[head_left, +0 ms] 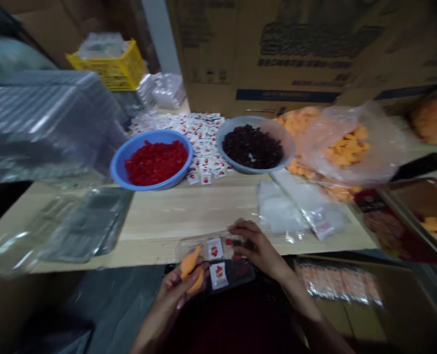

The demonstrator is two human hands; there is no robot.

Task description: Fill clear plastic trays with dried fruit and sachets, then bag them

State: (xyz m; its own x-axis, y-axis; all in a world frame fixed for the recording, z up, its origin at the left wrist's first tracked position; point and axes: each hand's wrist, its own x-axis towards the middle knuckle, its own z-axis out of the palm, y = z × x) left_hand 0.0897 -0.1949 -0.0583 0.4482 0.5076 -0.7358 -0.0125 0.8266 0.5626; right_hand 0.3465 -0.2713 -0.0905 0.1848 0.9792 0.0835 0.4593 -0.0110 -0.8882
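At the table's front edge lie two clear plastic trays, a rear tray (pixel 194 243) and a front tray (pixel 236 279), side by side and partly overlapping. Each bears a white sachet with red print, one in the rear tray (pixel 215 249) and one in the front tray (pixel 218 275). My left hand (pixel 176 285) is closed around soft-looking orange pieces (pixel 190 268) over the trays' left end. Curled over the right end of the rear tray is my right hand (pixel 253 243), near small red and dark pieces. What its fingertips grip is hidden.
Behind the trays stand a blue bowl (pixel 115 169) of red pieces and a translucent bowl (pixel 290 147) of dark pieces, with scattered sachets (pixel 203 140) between. Stacked clear trays (pixel 48 118) rise at left. Orange pieces in a plastic bag (pixel 384 142) and clear bags (pixel 280 209) lie at right.
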